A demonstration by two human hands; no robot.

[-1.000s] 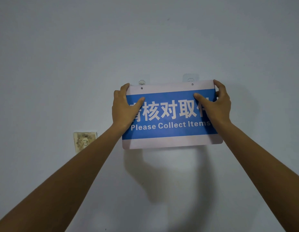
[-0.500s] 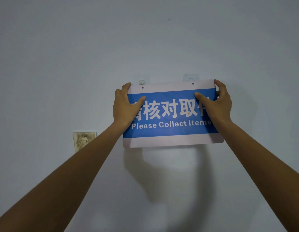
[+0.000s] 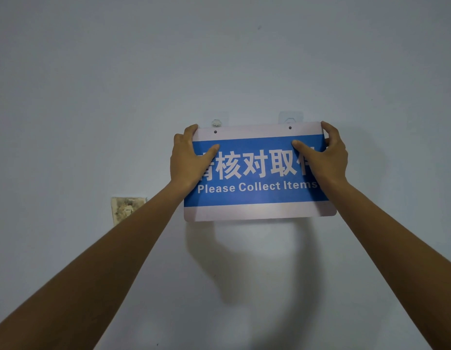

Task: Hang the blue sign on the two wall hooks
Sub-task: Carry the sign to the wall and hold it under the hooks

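The blue sign [image 3: 257, 193], white-bordered and lettered "Please Collect Items", is held flat against the pale wall at arm's length. My left hand [image 3: 188, 160] grips its left edge, thumb on the front. My right hand [image 3: 325, 160] grips the right edge the same way. Two small holes sit near the sign's top edge. Just above them, two clear adhesive hooks stick to the wall: the left hook [image 3: 216, 122] and the right hook [image 3: 290, 119]. The sign's top edge reaches the hooks' lower parts, and the holes lie slightly below the hooks.
A stained, worn wall plate [image 3: 127, 209] sits on the wall to the lower left of the sign. My arms cast a shadow on the wall under the sign.
The sign has risen a little toward the hooks with both hands on it. The grips are unchanged.
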